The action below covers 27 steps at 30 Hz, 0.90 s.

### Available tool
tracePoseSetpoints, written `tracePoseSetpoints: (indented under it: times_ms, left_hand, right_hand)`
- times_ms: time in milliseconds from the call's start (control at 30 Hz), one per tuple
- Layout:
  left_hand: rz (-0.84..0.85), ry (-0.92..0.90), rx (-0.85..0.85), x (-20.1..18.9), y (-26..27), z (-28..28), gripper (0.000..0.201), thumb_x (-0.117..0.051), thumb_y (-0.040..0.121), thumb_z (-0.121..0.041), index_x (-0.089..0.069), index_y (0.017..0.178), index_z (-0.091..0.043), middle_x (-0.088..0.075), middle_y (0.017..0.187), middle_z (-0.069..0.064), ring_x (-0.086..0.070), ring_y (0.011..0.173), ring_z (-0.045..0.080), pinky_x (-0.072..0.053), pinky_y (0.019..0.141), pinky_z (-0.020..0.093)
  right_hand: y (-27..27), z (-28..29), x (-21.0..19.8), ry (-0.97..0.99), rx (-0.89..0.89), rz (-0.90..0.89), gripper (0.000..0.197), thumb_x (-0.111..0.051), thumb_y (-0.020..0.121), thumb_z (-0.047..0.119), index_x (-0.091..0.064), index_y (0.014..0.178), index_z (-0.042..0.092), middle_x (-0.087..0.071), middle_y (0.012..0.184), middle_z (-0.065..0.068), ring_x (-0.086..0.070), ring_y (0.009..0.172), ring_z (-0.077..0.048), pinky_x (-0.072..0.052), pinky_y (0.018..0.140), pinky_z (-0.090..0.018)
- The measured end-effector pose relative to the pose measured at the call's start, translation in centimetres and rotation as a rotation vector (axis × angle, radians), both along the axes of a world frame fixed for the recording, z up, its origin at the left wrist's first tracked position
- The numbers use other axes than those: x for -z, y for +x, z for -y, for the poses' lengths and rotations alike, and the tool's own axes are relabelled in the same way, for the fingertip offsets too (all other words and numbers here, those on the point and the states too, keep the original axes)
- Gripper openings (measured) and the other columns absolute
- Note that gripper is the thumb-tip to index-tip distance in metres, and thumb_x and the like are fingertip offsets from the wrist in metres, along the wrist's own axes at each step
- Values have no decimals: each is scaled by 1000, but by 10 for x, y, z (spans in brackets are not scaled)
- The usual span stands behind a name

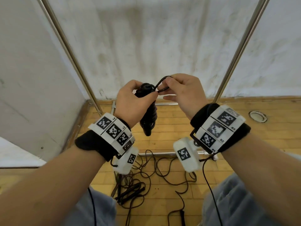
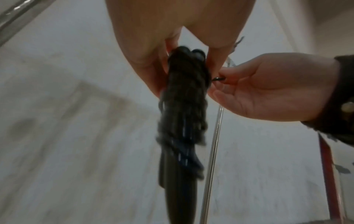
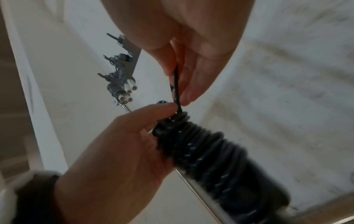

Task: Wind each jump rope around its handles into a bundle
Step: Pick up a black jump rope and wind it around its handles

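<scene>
At the centre of the head view, the left hand (image 1: 130, 103) grips the upper end of a black wound bundle (image 1: 149, 118), which hangs tilted below it. The right hand (image 1: 184, 93) pinches the short rope tail (image 1: 160, 82) arching from the bundle's top. Loose ropes (image 1: 146, 173), perhaps several, lie tangled on the wood floor (image 1: 228, 139) at lower centre.

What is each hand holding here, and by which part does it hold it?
The left hand grips the wound jump rope bundle near its top end. The right hand pinches the last loose loop of rope between thumb and fingers.
</scene>
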State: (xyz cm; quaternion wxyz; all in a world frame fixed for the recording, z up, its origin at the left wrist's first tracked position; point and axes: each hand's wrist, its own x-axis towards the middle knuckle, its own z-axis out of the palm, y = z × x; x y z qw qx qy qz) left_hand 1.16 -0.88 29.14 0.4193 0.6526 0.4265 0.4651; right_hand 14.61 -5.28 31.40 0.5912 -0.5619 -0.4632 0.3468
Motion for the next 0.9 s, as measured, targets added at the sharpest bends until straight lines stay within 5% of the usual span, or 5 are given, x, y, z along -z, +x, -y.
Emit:
tracePoseSetpoints:
  times_ms: [133,267,400,567,900]
  left_hand:
    - [-139,165,79,-44,2,3,32,-65,71,-17,-66,103,-22,-66,85,-6,-65,85,13,-54,79,31]
    - [-157,326,24,-98,5,8,5,-62,78,-19,-67,79,-17,-63,72,-9,-58,71,5,-46,66,21]
    - [-96,454,-14,-155,2,15,16,-62,85,-26,-62,69,-25,-59,64,-12,-54,63,0,-42,60,14]
    - [-7,542,-48,-226,-2,14,12,-60,86,-16,-70,79,-18,-63,71,-13,-56,67,1,-44,65,15]
    - [-14,578,-162,-322,10,-23,13,-63,84,-24,-63,72,-24,-64,73,-10,-61,72,10,-51,70,28]
  right_hand:
    - [-8,3,-38,102,22,166,27,-46,95,10,-60,71,11,-64,70,-3,-66,72,-22,-56,70,-37]
    - [-12,5,-96,261,49,295,25,-46,93,10,-59,72,11,-58,62,1,-55,54,-13,-45,50,-21]
    - [-15,10,-156,364,51,245,21,-50,93,11,-62,76,15,-57,59,-1,-51,43,-12,-46,45,-24]
    - [-19,13,-217,456,8,69,16,-59,86,-2,-56,99,6,-62,71,-10,-59,52,-13,-56,57,-25]
    - [-12,-29,-302,539,135,248,26,-55,91,9,-66,70,20,-66,69,-2,-65,69,-19,-57,72,-32]
